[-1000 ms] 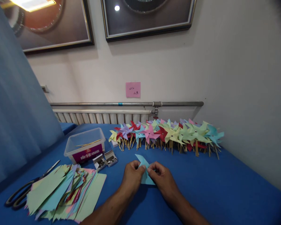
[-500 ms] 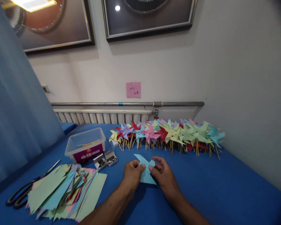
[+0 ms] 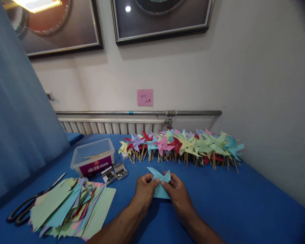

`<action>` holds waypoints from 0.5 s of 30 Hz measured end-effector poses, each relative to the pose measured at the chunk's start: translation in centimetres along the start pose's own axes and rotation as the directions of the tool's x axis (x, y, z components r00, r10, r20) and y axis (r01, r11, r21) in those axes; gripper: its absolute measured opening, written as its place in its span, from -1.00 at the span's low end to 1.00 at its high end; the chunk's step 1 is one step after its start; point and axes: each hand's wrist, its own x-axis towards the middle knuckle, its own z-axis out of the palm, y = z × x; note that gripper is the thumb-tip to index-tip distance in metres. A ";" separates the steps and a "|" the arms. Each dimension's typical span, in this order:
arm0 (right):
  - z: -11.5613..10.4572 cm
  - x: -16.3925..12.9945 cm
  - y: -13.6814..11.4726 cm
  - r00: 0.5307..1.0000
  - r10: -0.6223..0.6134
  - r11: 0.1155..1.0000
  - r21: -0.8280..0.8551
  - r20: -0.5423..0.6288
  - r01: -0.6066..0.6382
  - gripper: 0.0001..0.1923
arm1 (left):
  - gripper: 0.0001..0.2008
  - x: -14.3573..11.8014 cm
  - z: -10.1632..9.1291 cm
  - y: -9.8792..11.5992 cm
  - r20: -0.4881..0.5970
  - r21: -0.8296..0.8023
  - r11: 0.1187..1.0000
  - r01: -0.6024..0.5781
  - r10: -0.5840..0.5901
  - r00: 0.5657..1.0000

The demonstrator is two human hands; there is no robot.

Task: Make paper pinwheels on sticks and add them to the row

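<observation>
A light blue paper pinwheel [image 3: 161,192], partly folded, is held above the blue cloth between both hands. My left hand [image 3: 145,188] is closed on its left side, with the thumb pressed near the middle. On the right side my right hand [image 3: 177,191] pinches the paper, its thumb also close to the centre. Two points of the paper stick up between the hands, and a flat part hangs below the thumbs. The fingertips behind the paper are hidden.
Many finished pinwheels [image 3: 188,145] on sticks lie along the back. To the left are a clear plastic box [image 3: 76,159] with thin sticks, small open boxes of metal pins [image 3: 121,173], a pile of coloured paper [image 3: 51,203] and black-handled scissors [image 3: 21,210].
My right fingers have moved in towards the centre of the blue paper. The right corner, curled before, now stands up as a point; my left hand has barely moved.
</observation>
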 end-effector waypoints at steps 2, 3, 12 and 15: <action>0.0 0.0 -0.1 1.000 -0.003 1.000 -0.021 -0.006 0.003 -0.43 | -0.58 0.0 0.0 0.0 0.002 0.006 1.000 0.005 -0.005 1.000; -0.1 0.1 -0.1 1.000 -0.006 0.999 -0.035 -0.007 0.005 -0.44 | -0.58 0.0 -0.1 0.1 0.001 0.015 1.000 0.012 -0.012 1.000; -1.0 1.2 1.4 1.000 -0.024 0.992 -0.121 0.000 0.024 -0.49 | -0.68 0.1 -0.7 0.9 -0.004 0.103 0.993 0.051 -0.051 0.999; -1.0 1.3 1.4 1.000 -0.026 0.989 -0.144 0.003 0.026 -0.50 | -0.68 0.4 -0.8 0.6 0.016 0.127 0.991 0.039 -0.042 0.999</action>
